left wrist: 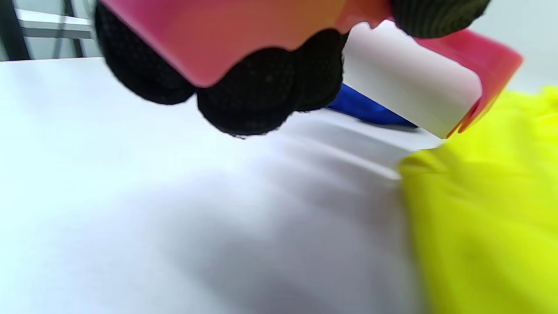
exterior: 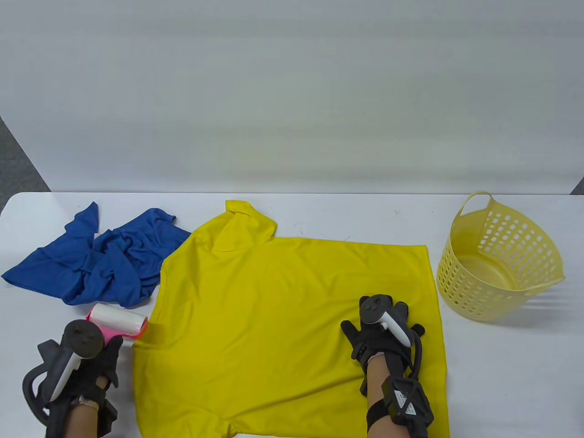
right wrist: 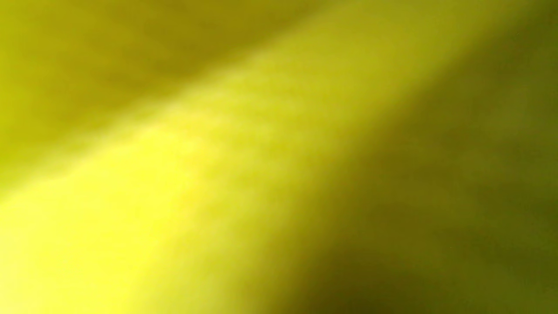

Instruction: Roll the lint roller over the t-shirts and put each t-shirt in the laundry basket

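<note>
Left hand [exterior: 86, 365] grips the lint roller [exterior: 119, 323] beside the yellow t-shirt [exterior: 283, 319], right hand [exterior: 381, 335] flat on it; rolling likely comes next.

A bright yellow t-shirt [exterior: 292, 319], plain with no print. A royal blue t-shirt [exterior: 105, 260], also plain. A lint roller [exterior: 117, 325] with a white roll and a hot pink frame. A pale yellow laundry basket [exterior: 497, 260] patterned with rows of round holes. Both hands, left [exterior: 86, 369] and right [exterior: 383, 333], wear black gloves with dark grey trackers. The surface [exterior: 502, 374] is white.

Two t-shirts [exterior: 292, 319], one lint roller [exterior: 119, 321], one basket [exterior: 497, 260].
</note>
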`<state>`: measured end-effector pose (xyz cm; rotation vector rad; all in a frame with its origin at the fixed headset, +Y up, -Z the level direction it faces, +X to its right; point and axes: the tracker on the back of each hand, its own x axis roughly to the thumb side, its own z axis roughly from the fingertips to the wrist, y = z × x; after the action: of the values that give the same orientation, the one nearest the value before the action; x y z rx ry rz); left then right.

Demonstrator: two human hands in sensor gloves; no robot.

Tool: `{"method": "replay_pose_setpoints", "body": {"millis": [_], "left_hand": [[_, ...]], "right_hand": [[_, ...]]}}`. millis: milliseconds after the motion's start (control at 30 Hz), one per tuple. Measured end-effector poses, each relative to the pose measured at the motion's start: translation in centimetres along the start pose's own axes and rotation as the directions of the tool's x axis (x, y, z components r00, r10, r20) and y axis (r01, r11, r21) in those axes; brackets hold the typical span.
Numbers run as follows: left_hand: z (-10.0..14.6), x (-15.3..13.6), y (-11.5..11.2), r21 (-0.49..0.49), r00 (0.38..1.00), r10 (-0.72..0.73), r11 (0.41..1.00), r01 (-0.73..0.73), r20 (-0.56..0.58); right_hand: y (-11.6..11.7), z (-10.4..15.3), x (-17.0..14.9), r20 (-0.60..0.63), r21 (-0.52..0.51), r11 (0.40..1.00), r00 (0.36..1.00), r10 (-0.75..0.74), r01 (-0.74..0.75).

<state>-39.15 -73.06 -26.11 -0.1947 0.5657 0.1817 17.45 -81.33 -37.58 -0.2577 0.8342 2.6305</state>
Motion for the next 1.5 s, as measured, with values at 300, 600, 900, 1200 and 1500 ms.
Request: {"method": "replay_pose_setpoints", "body": {"millis": [300,600,900,1200,1500], "left_hand": [[-2.3,-1.5,-2.3,-0.123,0.985,-0.081,0.99,0.063,-0.154],[-0.4,0.7,-0.8,-0.025,0.999,-0.049,0.998,0.049,-0.013],[4.9,8.0,-1.5,0.033,0.759,-0.086,0.996,0.085,0.646],[5.4,8.9,-5.0,-0.096,0.663,-0.275,0.879,0.466,0.696],[2.6,11.2,-5.7,0.087,0.73,-0.542,0.823,0.561,0.416]], "right_hand": [[0.0,0.0,-0.1,0.001,-0.001,1.0,1.0,-0.001,0.001],[-0.1,0.1,-0.2,0.006,-0.011,1.0,1.0,-0.01,0.01],[-3.0,5.2,2.2,0.179,-0.208,0.978,0.984,0.018,0.02],[0.1,11.3,0.2,0.053,0.005,0.871,0.87,0.49,-0.491],[-0.7,8.5,-3.0,-0.229,-0.104,0.907,0.897,0.377,-0.408]]}}
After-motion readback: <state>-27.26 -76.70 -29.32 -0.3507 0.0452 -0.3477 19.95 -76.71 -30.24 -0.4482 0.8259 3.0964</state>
